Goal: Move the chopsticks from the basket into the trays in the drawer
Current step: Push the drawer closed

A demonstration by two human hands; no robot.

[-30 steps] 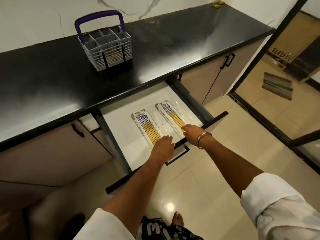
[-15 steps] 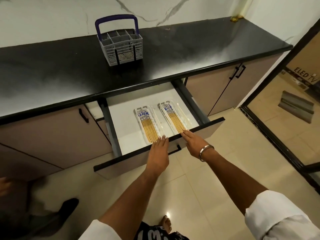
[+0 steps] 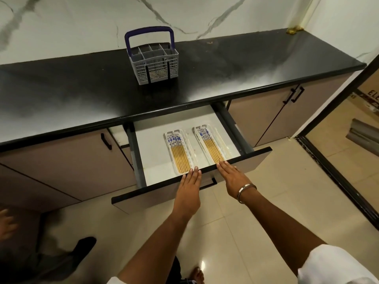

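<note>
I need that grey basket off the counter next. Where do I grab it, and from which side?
Take the basket by its blue handle, coming straight down from above. The handle stands upright in an arch over the open compartments, with nothing around it on the counter.

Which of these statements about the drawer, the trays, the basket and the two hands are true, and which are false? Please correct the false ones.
1. The drawer is shut. False: it stands pulled out below the counter.
2. Both trays, the left tray and the right tray, hold chopsticks. True.
3. The basket lies inside the drawer. False: it stands upright on the counter.
4. The left hand and the right hand lie flat, fingers straight, at the drawer's front edge. True.
5. The right hand grips a pair of chopsticks. False: both hands are open and hold nothing.
</note>
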